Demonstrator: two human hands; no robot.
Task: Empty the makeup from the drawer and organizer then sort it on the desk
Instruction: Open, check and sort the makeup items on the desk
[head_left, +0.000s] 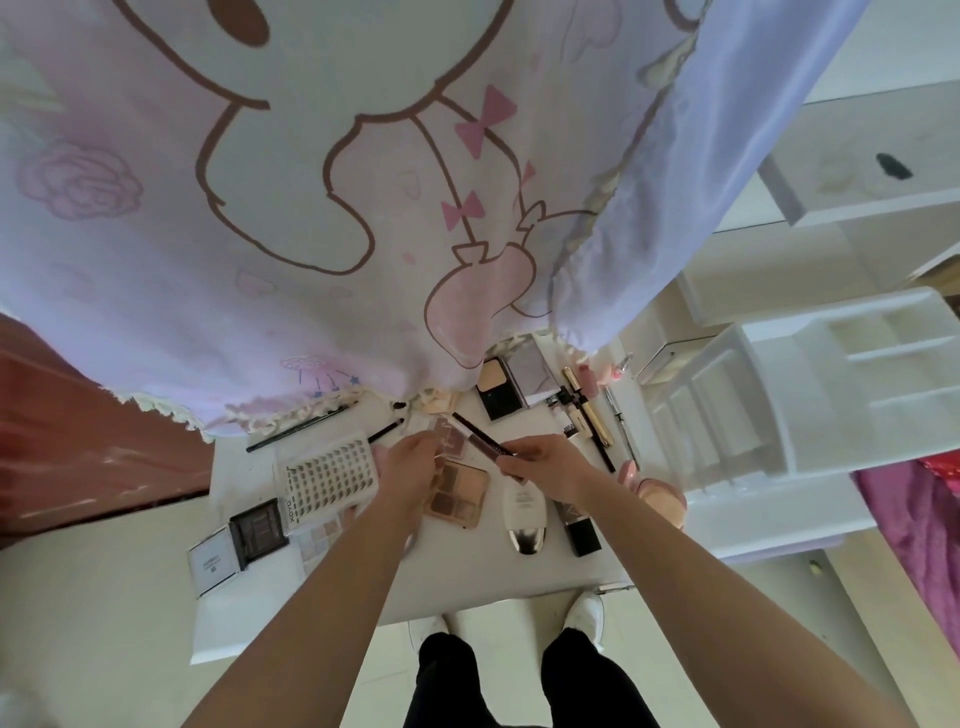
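Both of my hands hover over the middle of the white desk (467, 577). My right hand (540, 465) grips a slim dark maroon pencil (480, 440) that points up and left. My left hand (410, 462) pinches a small clear-lidded mauve palette (448, 439). Under my hands lies a beige eyeshadow palette (460, 491). A white false-lash tray (330, 475) sits to the left, and a white tube with a silver cap (524, 514) and a black lipstick case (579, 525) lie to the right.
An open powder compact (511, 387), a gold tube (589, 410) and pencils lie at the back. Black and white compacts (236, 543) sit at the front left. A white organizer (779, 395) stands on the right. A pink printed curtain (311, 208) hangs over the desk's back.
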